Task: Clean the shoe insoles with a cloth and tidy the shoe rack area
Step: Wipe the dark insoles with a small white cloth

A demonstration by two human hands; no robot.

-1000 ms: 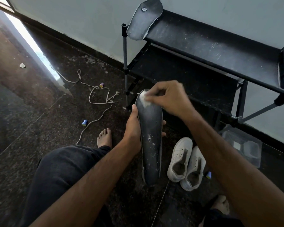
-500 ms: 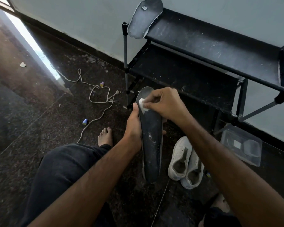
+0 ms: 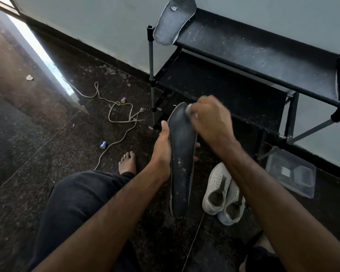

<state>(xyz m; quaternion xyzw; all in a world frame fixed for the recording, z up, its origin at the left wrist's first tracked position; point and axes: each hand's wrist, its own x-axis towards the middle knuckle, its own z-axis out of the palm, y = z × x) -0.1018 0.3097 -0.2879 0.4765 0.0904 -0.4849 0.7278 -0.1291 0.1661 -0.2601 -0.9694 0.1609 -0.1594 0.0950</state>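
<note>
- Rubbing upward, the right hand point(image 3: 212, 122) has carried the cloth point(image 3: 189, 110) to the insole point(image 3: 182, 154) tip at 12 o'clock, fingers pinching it.
- Left hand point(image 3: 162, 152) grips the insole upright; wiping step, next stroke likely down toward the speckled heel.

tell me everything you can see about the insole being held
The held insole is long, dark grey and slightly cupped, with a pale edge and whitish specks on its lower half. It stands nearly upright above the floor. The left hand grips its middle from behind, thumb along the left edge. The right hand presses a small white cloth against its top end.
</note>
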